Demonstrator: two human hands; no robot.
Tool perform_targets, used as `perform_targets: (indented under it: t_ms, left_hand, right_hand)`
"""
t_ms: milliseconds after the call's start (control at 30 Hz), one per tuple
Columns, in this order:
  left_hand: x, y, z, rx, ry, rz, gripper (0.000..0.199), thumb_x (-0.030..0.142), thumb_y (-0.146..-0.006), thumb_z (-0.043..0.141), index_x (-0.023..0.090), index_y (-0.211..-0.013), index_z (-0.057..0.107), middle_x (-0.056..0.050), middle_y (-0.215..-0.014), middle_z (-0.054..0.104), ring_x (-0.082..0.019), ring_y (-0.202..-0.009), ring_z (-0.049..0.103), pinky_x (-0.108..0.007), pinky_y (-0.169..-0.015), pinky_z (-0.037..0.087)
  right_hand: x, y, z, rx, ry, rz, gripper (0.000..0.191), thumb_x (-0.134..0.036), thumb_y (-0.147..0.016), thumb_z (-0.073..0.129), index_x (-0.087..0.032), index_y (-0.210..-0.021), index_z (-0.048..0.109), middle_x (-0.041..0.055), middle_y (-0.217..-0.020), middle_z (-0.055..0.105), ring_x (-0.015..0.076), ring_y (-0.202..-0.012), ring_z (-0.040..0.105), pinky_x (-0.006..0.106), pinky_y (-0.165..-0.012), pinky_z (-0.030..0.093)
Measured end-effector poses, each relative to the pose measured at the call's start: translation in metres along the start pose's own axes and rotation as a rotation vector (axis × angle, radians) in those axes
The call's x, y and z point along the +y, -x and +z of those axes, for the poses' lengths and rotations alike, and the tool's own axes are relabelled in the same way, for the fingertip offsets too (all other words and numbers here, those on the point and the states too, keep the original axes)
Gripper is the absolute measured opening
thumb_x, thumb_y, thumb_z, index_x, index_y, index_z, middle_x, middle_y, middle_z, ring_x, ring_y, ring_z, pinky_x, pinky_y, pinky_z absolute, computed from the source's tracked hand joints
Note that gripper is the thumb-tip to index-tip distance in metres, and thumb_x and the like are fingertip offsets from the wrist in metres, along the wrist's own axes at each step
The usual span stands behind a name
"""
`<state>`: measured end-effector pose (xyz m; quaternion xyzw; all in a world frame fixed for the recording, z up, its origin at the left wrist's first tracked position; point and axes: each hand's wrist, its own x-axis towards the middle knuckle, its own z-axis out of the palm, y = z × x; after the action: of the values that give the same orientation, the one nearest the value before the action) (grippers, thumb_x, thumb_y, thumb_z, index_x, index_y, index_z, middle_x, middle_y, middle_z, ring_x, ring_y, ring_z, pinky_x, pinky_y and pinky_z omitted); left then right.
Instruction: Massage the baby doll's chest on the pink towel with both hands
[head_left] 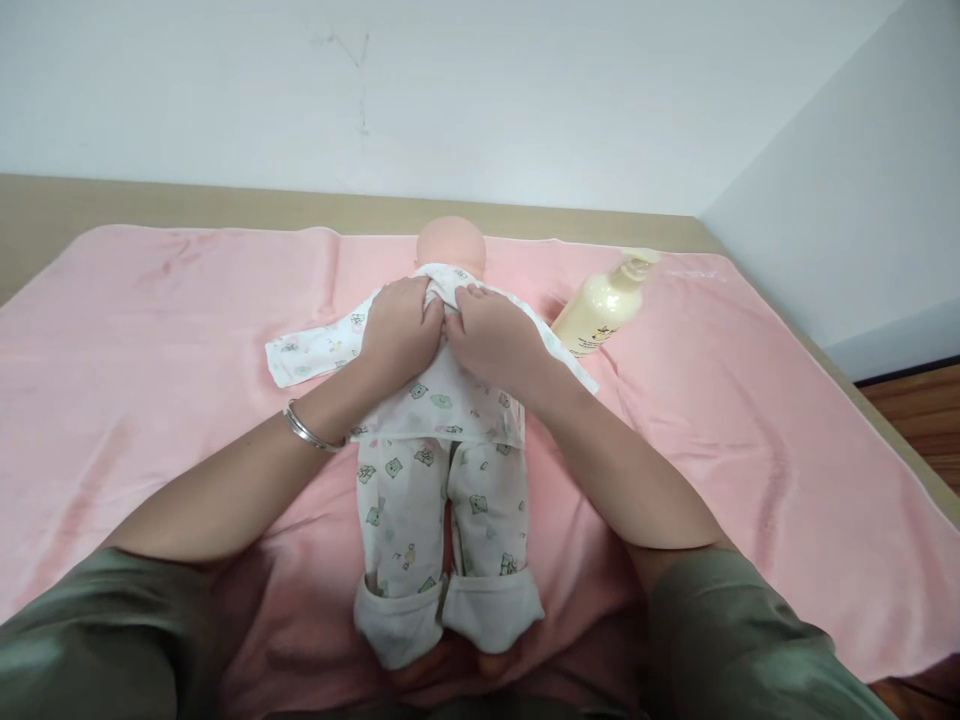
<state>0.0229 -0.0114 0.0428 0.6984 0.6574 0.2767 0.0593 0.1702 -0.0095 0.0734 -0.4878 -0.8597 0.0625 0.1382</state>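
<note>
A baby doll [451, 243] lies stretched out with its head away from me; its bald head shows no face from here. It wears a white shirt [441, 402] with small animal prints and matching trousers [405, 505] with turned-up cuffs. My left hand [401, 328] and my right hand [493, 330] meet on the upper part of the shirt, just below the head. Both have bunched cloth near the collar between thumbs and curled fingers. The thumbs are almost touching. The shirt's sleeves spread out to both sides, partly behind my hands and forearms.
A cream-coloured pump bottle [600, 308] leans at a tilt right of the doll, close to a sleeve. Under everything lies a wrinkled pink blanket [750, 430] on a wooden surface [247, 207]. A pale wall [525, 110] rises behind, with another at the right.
</note>
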Motion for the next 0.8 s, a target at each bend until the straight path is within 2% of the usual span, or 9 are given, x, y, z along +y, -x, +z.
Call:
perform_targets:
  t_ms: [133, 200, 267, 367, 500, 567, 667, 733, 800]
  left_hand:
    - [0.01, 0.015, 0.004, 0.055, -0.001, 0.123, 0.047, 0.024, -0.098, 0.027, 0.013, -0.125, 0.064, -0.018, -0.132, 0.069, -0.032, -0.128, 0.06, -0.048, -0.114, 0.044]
    - [0.01, 0.015, 0.005, 0.056, 0.037, 0.118, 0.048, 0.023, -0.098, 0.028, 0.013, -0.129, 0.062, -0.016, -0.14, 0.066, -0.03, -0.135, 0.057, -0.047, -0.12, 0.04]
    - [0.005, 0.008, 0.004, 0.029, 0.058, 0.05, 0.043, 0.024, -0.095, 0.033, 0.015, -0.122, 0.065, -0.015, -0.131, 0.07, -0.031, -0.127, 0.06, -0.048, -0.116, 0.044]
    - [-0.002, -0.003, 0.0, -0.028, 0.077, -0.053, 0.032, 0.028, -0.092, 0.039, 0.019, -0.103, 0.067, -0.015, -0.106, 0.073, -0.033, -0.106, 0.065, -0.049, -0.101, 0.052]
    - [0.001, -0.002, -0.004, -0.038, 0.001, -0.025, 0.032, 0.027, -0.093, 0.035, 0.018, -0.097, 0.065, -0.017, -0.1, 0.071, -0.034, -0.101, 0.065, -0.051, -0.095, 0.052]
    - [0.007, 0.006, -0.002, -0.016, -0.039, 0.032, 0.039, 0.025, -0.096, 0.03, 0.014, -0.107, 0.066, -0.02, -0.11, 0.072, -0.036, -0.11, 0.065, -0.053, -0.102, 0.05]
    - [0.012, 0.019, 0.005, 0.028, 0.002, 0.11, 0.05, 0.024, -0.099, 0.026, 0.008, -0.13, 0.062, -0.022, -0.139, 0.066, -0.035, -0.138, 0.056, -0.053, -0.121, 0.039]
    - [0.011, 0.021, 0.01, 0.031, 0.061, 0.097, 0.052, 0.024, -0.099, 0.027, 0.008, -0.14, 0.057, -0.018, -0.152, 0.058, -0.033, -0.15, 0.046, -0.052, -0.128, 0.031]
    - [0.007, 0.016, 0.011, 0.015, 0.104, 0.045, 0.051, 0.024, -0.097, 0.032, 0.012, -0.141, 0.057, -0.015, -0.155, 0.057, -0.032, -0.151, 0.044, -0.052, -0.129, 0.03]
  right_hand:
    - [0.018, -0.02, 0.003, -0.021, -0.118, 0.168, 0.035, -0.032, -0.104, 0.035, -0.015, -0.105, 0.066, 0.0154, -0.113, 0.075, 0.029, -0.101, 0.07, 0.04, -0.092, 0.052]
    - [0.019, -0.022, 0.004, -0.015, -0.121, 0.189, 0.039, -0.035, -0.105, 0.033, -0.015, -0.105, 0.066, 0.0163, -0.116, 0.075, 0.0296, -0.106, 0.069, 0.041, -0.096, 0.052]
    - [0.015, -0.018, 0.006, 0.003, -0.081, 0.176, 0.039, -0.035, -0.106, 0.033, -0.013, -0.109, 0.066, 0.0179, -0.119, 0.074, 0.0314, -0.112, 0.068, 0.043, -0.1, 0.05]
    - [0.005, -0.007, 0.008, 0.016, -0.006, 0.138, 0.036, -0.032, -0.105, 0.035, -0.013, -0.107, 0.066, 0.0185, -0.115, 0.074, 0.0335, -0.114, 0.067, 0.045, -0.1, 0.051]
    - [0.005, -0.003, 0.009, 0.021, 0.013, 0.116, 0.034, -0.031, -0.104, 0.036, -0.017, -0.095, 0.065, 0.0161, -0.103, 0.074, 0.0329, -0.105, 0.069, 0.045, -0.092, 0.054]
    - [0.01, -0.009, 0.007, 0.018, -0.02, 0.144, 0.035, -0.034, -0.104, 0.036, -0.016, -0.099, 0.066, 0.0166, -0.107, 0.075, 0.0331, -0.105, 0.069, 0.045, -0.092, 0.055]
    - [0.018, -0.019, 0.005, -0.017, -0.105, 0.176, 0.04, -0.039, -0.104, 0.036, -0.013, -0.108, 0.066, 0.0182, -0.116, 0.074, 0.0326, -0.107, 0.069, 0.044, -0.094, 0.055]
    - [0.017, -0.019, 0.005, -0.028, -0.1, 0.185, 0.042, -0.037, -0.104, 0.035, -0.01, -0.114, 0.065, 0.0206, -0.122, 0.072, 0.0333, -0.112, 0.067, 0.045, -0.098, 0.054]
    - [0.012, -0.013, 0.006, -0.013, -0.031, 0.166, 0.042, -0.033, -0.105, 0.034, -0.007, -0.117, 0.064, 0.0225, -0.124, 0.071, 0.0349, -0.119, 0.065, 0.047, -0.103, 0.052]
